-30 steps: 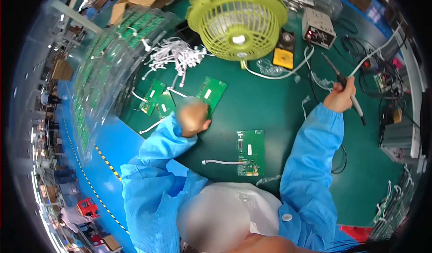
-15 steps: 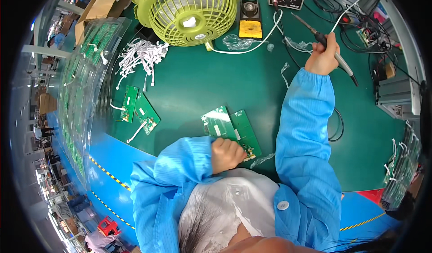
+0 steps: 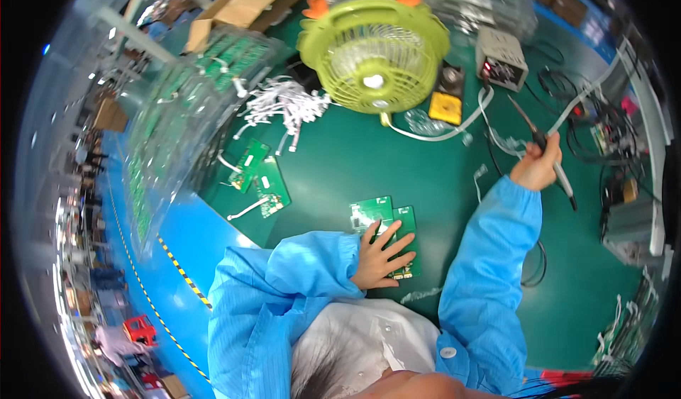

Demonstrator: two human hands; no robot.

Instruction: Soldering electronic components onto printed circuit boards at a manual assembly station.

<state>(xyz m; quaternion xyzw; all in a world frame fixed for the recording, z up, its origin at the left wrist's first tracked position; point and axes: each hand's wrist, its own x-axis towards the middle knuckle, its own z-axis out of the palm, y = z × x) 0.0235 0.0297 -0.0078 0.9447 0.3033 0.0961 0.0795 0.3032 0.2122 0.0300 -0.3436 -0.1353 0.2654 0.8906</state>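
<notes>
My left hand lies over two green circuit boards at the near middle of the table, its fingers spread. Under the fingertips is the left board; the right board sits partly beneath the fingers. The palm hides some of both. My right hand is closed round the handle of a soldering iron, whose metal tip points up and away to the left. Farther left lie two more boards, one overlapping the other, each with a white cable attached.
A pile of white cables lies left of a green fan. Behind my right hand are a yellow sponge tray and the soldering station. Plastic trays of boards stand at the left edge; black leads tangle at the right.
My left hand has gone from closed fingers at the boards' near end to spread fingers on top of them. The right hand still grips the soldering iron. The whole view has shifted.
</notes>
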